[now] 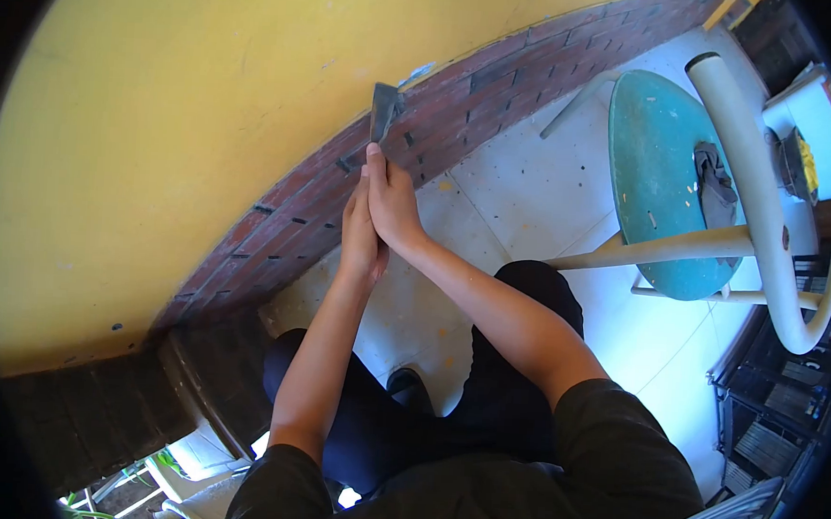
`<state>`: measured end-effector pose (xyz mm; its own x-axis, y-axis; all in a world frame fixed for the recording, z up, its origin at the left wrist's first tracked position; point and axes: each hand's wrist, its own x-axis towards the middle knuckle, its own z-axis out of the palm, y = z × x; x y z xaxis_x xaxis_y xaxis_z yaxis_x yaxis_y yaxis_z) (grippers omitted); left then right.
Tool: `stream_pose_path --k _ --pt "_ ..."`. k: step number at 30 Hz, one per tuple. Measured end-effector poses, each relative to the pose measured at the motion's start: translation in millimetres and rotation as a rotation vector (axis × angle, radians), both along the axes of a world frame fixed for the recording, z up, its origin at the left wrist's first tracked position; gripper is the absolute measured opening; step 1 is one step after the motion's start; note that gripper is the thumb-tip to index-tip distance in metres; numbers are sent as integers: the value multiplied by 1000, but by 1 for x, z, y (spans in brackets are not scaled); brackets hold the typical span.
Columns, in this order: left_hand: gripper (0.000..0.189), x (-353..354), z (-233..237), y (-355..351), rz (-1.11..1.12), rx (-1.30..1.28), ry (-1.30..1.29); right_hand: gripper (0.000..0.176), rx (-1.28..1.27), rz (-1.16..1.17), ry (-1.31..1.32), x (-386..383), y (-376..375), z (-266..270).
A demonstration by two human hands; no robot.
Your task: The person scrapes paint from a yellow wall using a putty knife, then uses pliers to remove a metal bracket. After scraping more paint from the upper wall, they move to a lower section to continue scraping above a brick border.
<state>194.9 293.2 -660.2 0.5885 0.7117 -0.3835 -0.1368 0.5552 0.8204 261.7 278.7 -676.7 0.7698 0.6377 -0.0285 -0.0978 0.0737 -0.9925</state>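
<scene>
A putty knife (383, 112) with a wide, dull metal blade is held against the wall, where the yellow paint (206, 126) meets the brick-patterned band (462, 97). My right hand (396, 207) is closed on its handle, thumb pointing up toward the blade. Pressed against it from the left, my left hand (357, 233) is closed on the same handle. Between the palms the handle is mostly hidden. Just right of the blade, a pale chipped patch (416, 74) shows along the paint's lower edge.
A chair (659, 178) with a green seat and cream tubular frame stands at the right, a dark cloth (715, 186) on it. Small debris dots the white floor tiles (551, 191). A dark wooden piece (207, 380) lies at lower left, and a dark rack (774, 419) at far right.
</scene>
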Motion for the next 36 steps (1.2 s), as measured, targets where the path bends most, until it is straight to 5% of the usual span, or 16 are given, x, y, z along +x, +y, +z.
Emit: stream_pose_path --k 36 --pt "38 34 16 6 -38 59 -36 63 68 -5 60 33 -1 21"
